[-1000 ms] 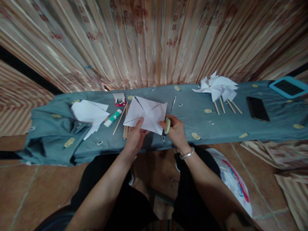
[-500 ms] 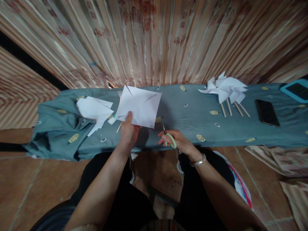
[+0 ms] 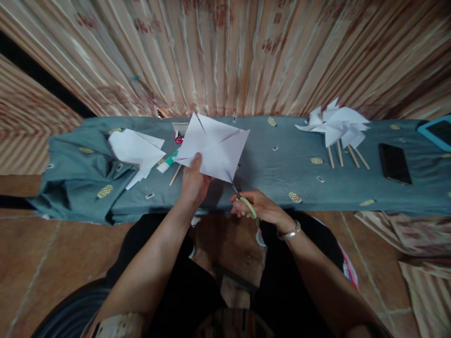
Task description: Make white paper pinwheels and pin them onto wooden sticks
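Note:
My left hand (image 3: pixel 197 183) pinches a square white sheet of paper (image 3: pixel 214 143) by its near left edge, thumb on top. Slits run inward from several of the sheet's corners. In my right hand (image 3: pixel 253 204) is a pair of scissors (image 3: pixel 249 206) with pale green handles; their blades meet the paper's near right corner. Beneath and left of the sheet lie a green-and-white tube (image 3: pixel 168 161), a wooden stick (image 3: pixel 175 175) and a small container with red contents (image 3: pixel 179 133), partly hidden by the sheet.
White cut papers (image 3: pixel 137 151) lie on the left of the cloth-covered table (image 3: pixel 271 173). Several paper pinwheels on sticks (image 3: pixel 338 123) rest at the right, beside a black phone (image 3: pixel 394 163) and a blue-framed device (image 3: pixel 439 133). A pleated curtain (image 3: pixel 225 61) hangs behind.
The paper has turned and shifted right, towards the scissors. The scissor blades, apart from the sheet before, now touch its corner. More of the tube and container shows.

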`<action>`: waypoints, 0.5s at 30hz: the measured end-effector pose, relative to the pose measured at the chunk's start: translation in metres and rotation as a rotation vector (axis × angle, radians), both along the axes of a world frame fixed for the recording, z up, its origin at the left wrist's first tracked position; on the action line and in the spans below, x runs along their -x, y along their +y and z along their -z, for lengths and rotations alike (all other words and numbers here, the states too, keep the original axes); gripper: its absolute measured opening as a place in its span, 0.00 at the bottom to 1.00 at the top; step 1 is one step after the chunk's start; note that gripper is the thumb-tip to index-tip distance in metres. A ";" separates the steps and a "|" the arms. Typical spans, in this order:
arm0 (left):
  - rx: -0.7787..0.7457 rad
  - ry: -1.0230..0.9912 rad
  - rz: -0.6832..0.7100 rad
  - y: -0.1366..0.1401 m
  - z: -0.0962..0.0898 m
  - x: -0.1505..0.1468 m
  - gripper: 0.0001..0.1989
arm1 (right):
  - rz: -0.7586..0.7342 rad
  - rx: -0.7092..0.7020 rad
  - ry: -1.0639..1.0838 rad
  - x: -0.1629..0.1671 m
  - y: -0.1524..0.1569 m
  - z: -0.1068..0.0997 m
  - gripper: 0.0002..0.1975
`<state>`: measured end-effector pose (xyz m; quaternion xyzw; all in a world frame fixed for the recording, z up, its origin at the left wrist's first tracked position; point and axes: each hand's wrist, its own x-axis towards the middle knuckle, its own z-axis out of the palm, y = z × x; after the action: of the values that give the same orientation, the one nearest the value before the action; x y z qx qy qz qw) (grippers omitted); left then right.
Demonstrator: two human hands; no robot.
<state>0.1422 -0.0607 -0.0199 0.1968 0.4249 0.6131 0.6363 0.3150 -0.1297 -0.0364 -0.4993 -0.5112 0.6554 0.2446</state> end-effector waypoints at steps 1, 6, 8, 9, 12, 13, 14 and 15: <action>-0.008 -0.002 0.003 0.000 0.000 -0.001 0.08 | 0.007 -0.001 -0.001 0.000 0.000 0.000 0.27; -0.054 -0.020 0.014 -0.002 0.001 -0.004 0.09 | 0.023 0.004 0.004 -0.001 -0.001 0.000 0.29; -0.050 -0.019 0.023 -0.003 0.001 -0.005 0.10 | 0.023 -0.004 0.000 -0.001 -0.001 0.000 0.29; -0.048 -0.020 0.028 -0.004 0.000 -0.005 0.10 | 0.023 -0.009 -0.003 -0.001 -0.001 0.000 0.29; -0.042 -0.028 0.032 -0.005 0.000 -0.005 0.10 | 0.021 -0.025 -0.014 -0.001 -0.001 0.000 0.28; -0.039 -0.029 0.027 -0.005 0.000 -0.005 0.09 | 0.021 -0.028 -0.018 -0.001 -0.001 0.000 0.28; -0.035 -0.030 0.023 -0.005 0.000 -0.005 0.10 | 0.021 -0.026 -0.018 -0.001 0.000 0.000 0.28; -0.032 -0.030 0.023 -0.005 0.000 -0.004 0.10 | 0.024 -0.021 -0.015 -0.001 0.000 0.000 0.27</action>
<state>0.1467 -0.0658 -0.0203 0.2026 0.4033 0.6154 0.6462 0.3157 -0.1301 -0.0361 -0.5078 -0.5138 0.6433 0.2536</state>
